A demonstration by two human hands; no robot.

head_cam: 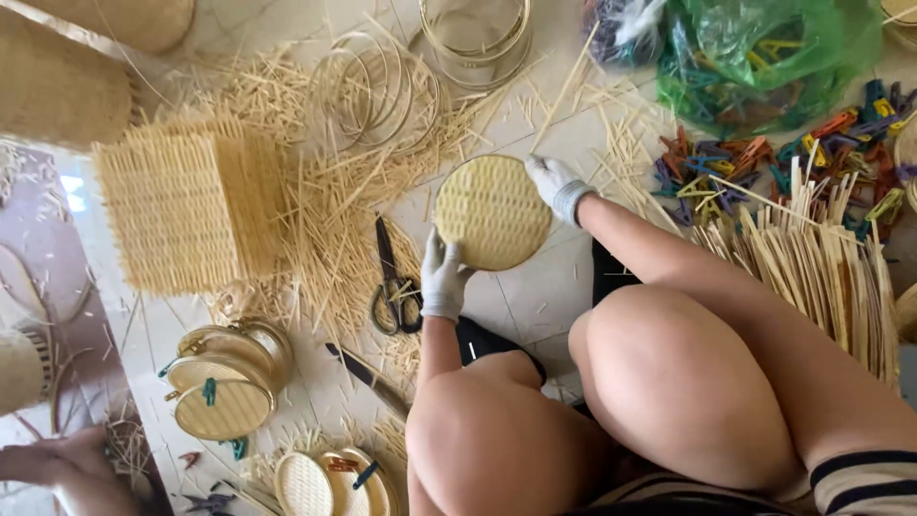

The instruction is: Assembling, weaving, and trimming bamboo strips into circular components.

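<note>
The person sits on the tiled floor (535, 296) and holds a round woven disc (493, 212) between both gloved hands. The disc is circular, so it has no clear long axis; it lies nearly flat, its woven face turned up to the camera, just above the floor near the middle of it. The left hand (444, 277) has its fingers clenched on the lower left rim, and the right hand (559, 186) grips the upper right rim. Black scissors (394, 282) lie on the floor just beside the left hand, blades pointing to the far edge. A stack of square woven mats (181, 205) stands well apart to the left among loose bamboo sticks (325, 220). Coloured clips (764, 162) lie near the far right corner.
</note>
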